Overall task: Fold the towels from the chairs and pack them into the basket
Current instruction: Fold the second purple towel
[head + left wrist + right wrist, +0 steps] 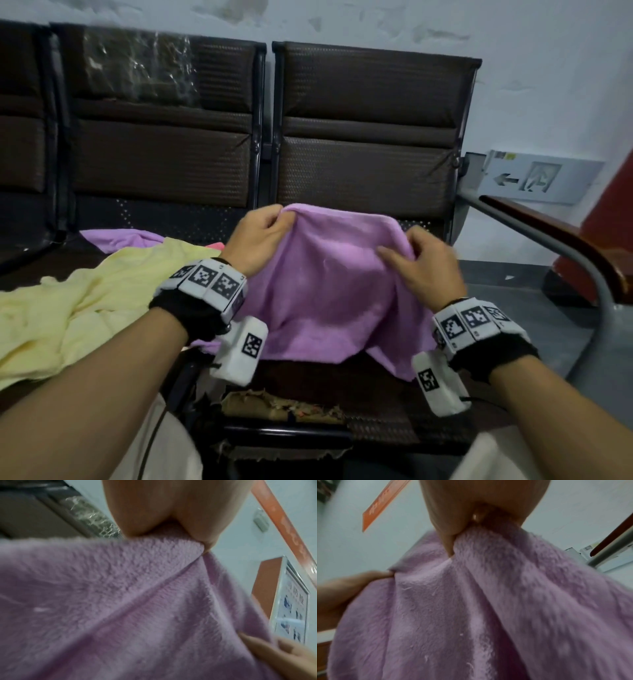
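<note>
Here both hands, left [258,236] and right [426,263], pinch the purple towel [329,291] (top edge level), cloth hanging downward.

head view looks down; both wrist views look up, close under the shared purple towel [329,291].

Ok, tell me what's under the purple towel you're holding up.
Under the purple towel, the dark chair seat shows, its front edge torn. Whatever lies further back on the seat is covered by the hanging cloth.

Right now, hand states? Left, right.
Left hand: closed, pinching the purple towel at its top edge.
Right hand: closed, gripping the same towel's top edge.
</note>
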`<state>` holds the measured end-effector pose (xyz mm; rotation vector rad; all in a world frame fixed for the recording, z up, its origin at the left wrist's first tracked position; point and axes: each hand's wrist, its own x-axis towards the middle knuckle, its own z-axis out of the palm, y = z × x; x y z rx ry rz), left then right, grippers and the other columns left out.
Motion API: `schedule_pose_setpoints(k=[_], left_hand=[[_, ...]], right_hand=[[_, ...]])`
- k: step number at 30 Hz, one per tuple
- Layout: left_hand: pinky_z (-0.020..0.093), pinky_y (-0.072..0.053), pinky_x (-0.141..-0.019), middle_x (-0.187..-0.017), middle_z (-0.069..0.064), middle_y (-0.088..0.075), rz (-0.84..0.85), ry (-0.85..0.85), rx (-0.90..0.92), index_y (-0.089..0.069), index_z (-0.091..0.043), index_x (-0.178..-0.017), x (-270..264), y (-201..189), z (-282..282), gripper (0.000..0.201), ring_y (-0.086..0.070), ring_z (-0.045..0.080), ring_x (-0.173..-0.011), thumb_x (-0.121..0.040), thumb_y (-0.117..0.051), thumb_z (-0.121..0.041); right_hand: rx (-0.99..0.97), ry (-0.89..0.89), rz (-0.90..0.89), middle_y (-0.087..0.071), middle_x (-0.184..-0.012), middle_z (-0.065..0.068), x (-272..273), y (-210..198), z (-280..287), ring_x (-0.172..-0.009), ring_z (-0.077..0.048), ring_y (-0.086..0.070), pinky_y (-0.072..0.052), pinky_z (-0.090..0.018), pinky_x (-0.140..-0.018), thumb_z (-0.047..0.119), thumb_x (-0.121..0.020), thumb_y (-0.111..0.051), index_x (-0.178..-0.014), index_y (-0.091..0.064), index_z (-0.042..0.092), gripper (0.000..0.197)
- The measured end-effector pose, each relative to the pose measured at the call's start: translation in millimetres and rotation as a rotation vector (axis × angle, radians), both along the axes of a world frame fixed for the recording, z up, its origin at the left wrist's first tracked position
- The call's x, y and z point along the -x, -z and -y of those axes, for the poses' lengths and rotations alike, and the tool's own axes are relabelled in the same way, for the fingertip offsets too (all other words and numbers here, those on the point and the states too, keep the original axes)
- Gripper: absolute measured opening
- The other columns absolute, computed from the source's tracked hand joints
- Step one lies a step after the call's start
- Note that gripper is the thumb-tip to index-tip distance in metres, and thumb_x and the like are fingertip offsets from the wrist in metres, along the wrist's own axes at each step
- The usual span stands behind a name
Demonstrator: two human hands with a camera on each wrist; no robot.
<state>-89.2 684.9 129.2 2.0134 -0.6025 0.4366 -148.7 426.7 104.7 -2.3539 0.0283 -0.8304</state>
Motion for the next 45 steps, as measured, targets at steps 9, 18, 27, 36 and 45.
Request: schedule_pose_setpoints(k=[9,18,27,36,45], left_hand=[[0.036,-0.041,-0.064,-0.065,0.018,-0.056,-0.359,0.110,-0.323,-0.054,0.001,-0.066,5,30,-4,0.048,-0.048,0.017,-0.064,-0.096,-0.049,-0.036],[0.033,-0.040,-0.079,-0.086,0.018,-0.057,-0.396,-0.298,0.157,-0.061,0.005,-0.087,-23,28,-15,0.041,-0.051,0.024,-0.084,-0.099,-0.041,-0.029],[0.031,-0.048,-0.081,-0.085,0.005,-0.066,-0.536,-0.072,-0.473,-0.066,-0.019,-0.072,-18,51,-5,0.025,-0.059,0.020,-0.085,-0.089,-0.055,-0.033],[0.030,-0.045,-0.083,-0.095,0.007,-0.065,-0.540,-0.042,-0.578,-0.062,-0.018,-0.081,-18,57,2,0.023,-0.059,0.022,-0.093,-0.094,-0.048,-0.030],[0.035,-0.048,-0.092,-0.100,0.006,-0.069,-0.451,0.058,-0.350,-0.069,-0.014,-0.090,-9,48,25,0.025,-0.062,0.022,-0.100,-0.094,-0.052,-0.032]], right_hand=[[0.430,-0.348,-0.825,-0.063,-0.094,0.009,9,33,6,-0.089,-0.013,-0.058,-0.042,-0.025,-0.074,0.040,-0.064,-0.084,-0.107,-0.061,0.026,0.051],[0.471,-0.386,-0.866,-0.063,-0.093,0.005,-6,50,1,-0.089,-0.015,-0.059,-0.048,-0.030,-0.082,0.025,-0.074,-0.073,-0.071,-0.064,0.024,0.009],[0.553,-0.375,-1.001,-0.061,-0.119,-0.001,-21,75,-24,-0.107,-0.019,-0.057,-0.040,-0.023,-0.087,0.028,-0.078,-0.073,-0.134,-0.045,0.021,0.063],[0.728,-0.304,-1.186,-0.062,-0.102,0.002,-17,64,-6,-0.095,-0.020,-0.057,-0.047,-0.028,-0.086,0.053,-0.066,-0.079,-0.107,-0.062,0.021,0.054],[0.566,-0.222,-0.846,-0.056,-0.068,0.007,5,42,11,-0.068,-0.015,-0.055,-0.042,-0.024,-0.060,0.044,-0.076,-0.074,-0.073,-0.059,0.020,0.029]])
